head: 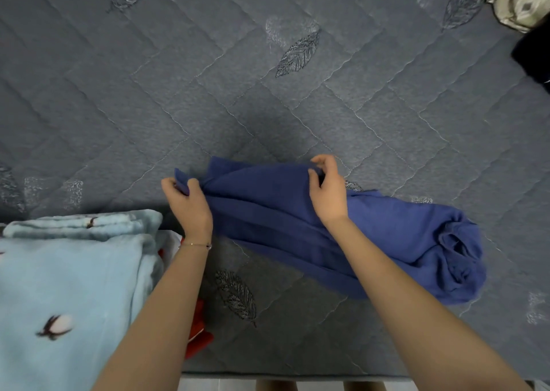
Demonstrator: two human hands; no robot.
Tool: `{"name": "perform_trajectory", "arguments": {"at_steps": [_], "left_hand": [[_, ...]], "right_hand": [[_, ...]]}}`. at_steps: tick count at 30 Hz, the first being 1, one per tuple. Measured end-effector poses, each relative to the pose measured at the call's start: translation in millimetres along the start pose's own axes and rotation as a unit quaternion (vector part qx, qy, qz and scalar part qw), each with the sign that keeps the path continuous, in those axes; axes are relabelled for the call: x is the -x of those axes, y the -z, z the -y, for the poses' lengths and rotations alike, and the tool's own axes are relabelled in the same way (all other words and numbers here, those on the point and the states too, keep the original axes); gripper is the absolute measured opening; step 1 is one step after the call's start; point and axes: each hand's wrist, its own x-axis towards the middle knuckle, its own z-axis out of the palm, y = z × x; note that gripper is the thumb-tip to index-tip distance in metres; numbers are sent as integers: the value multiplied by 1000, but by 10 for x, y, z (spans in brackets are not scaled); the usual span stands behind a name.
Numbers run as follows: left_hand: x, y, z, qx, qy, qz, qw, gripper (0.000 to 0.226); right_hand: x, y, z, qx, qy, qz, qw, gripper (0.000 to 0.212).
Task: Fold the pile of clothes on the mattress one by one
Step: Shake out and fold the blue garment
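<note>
The blue garment [372,235] is lying by the near edge of the mattress [268,92], with its right end bunched into a wad. The left hand [190,209] is pinching one corner with curled fingers, and the right hand [329,195] is pinching the far edge likewise. Unless that wad is being shaken out first, the fold is probably going lumpy. The left corner also risks dragging onto the light blue blanket [74,271] beside it.
</note>
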Motion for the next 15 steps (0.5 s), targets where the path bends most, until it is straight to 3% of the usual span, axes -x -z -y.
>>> {"name": "perform_trajectory", "arguments": {"at_steps": [3,5,8,10,13,15], "left_hand": [[8,24,128,-145,46,47,987,16],[4,67,241,-254,83,131,955,10],[52,138,338,-387,72,231,890,13],[100,146,336,-456,28,215,863,20],[117,51,268,-445,-63,150,881,31],[78,-33,258,-402,-92,170,895,34]], "right_hand": [[-8,-28,-93,85,-99,119,984,43],[20,-27,-159,151,-152,183,959,48],[92,-19,-180,198,-154,169,953,45],[123,-23,-189,205,-127,142,960,42],[129,-43,-214,175,-98,144,969,32],[120,-64,-213,131,-113,151,973,34]]}}
